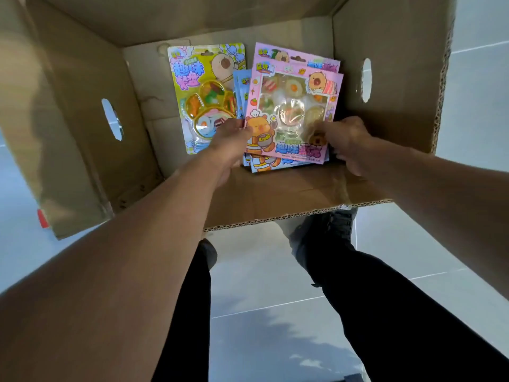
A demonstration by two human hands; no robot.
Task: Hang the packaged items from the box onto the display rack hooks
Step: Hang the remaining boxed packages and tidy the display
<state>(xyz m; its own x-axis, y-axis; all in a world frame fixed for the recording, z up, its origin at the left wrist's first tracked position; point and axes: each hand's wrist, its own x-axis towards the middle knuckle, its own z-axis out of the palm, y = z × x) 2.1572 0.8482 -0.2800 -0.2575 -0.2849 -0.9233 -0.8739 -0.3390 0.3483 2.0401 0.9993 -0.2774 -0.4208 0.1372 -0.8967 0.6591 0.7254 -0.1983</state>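
Note:
I look down into an open cardboard box (289, 199). On top of a small stack inside lies a pink toy-food package (292, 106) with a clear window. My left hand (231, 144) grips its lower left edge. My right hand (344, 142) grips its lower right corner, fingers curled over the front. Under it show another pink package (322, 63) and blue packages (289, 162). A yellow package (201, 92) lies flat to the left, partly under my left hand. No display rack is in view.
The box walls rise on all sides, with handle holes on the left (111, 118) and right (365, 79). Its near flap (275, 216) hangs toward me. The box stands on a glossy grey tiled floor (275, 312); my legs and shoes (330, 230) are just behind it.

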